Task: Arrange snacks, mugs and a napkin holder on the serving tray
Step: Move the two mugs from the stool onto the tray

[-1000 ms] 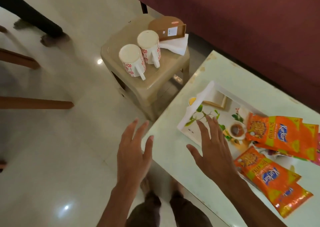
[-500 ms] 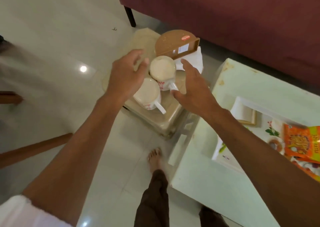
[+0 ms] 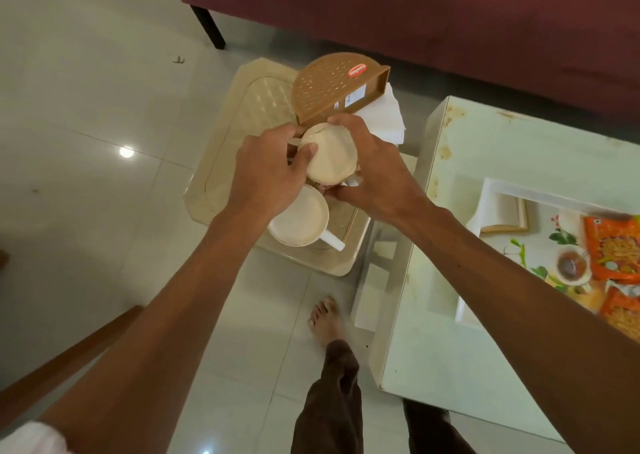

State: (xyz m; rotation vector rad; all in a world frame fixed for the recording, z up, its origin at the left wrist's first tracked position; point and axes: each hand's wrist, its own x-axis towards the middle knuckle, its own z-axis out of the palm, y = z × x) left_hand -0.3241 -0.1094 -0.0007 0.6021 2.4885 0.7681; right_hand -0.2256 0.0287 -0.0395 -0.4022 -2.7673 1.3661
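Two upside-down white mugs stand on a beige plastic stool point(image 3: 242, 114). My left hand point(image 3: 266, 173) and my right hand point(image 3: 370, 173) both clasp the far mug point(image 3: 330, 159), one on each side. The near mug point(image 3: 299, 219) sits just below, its handle pointing right, partly under my left hand. Behind the mugs stands a brown napkin holder point(image 3: 332, 86) with white napkins point(image 3: 384, 117) beside it. The white serving tray point(image 3: 498, 193) lies on the pale table at the right, with orange snack packets point(image 3: 613, 245) on it.
A maroon sofa point(image 3: 415, 13) runs along the back. The pale table point(image 3: 450, 332) stands right of the stool. My bare foot point(image 3: 325, 318) is on the tiled floor between them. A wooden bar point(image 3: 69, 356) crosses the lower left.
My view has swung from the tray to the stool. Both hands moved from above the table edge to the far mug and closed around it.
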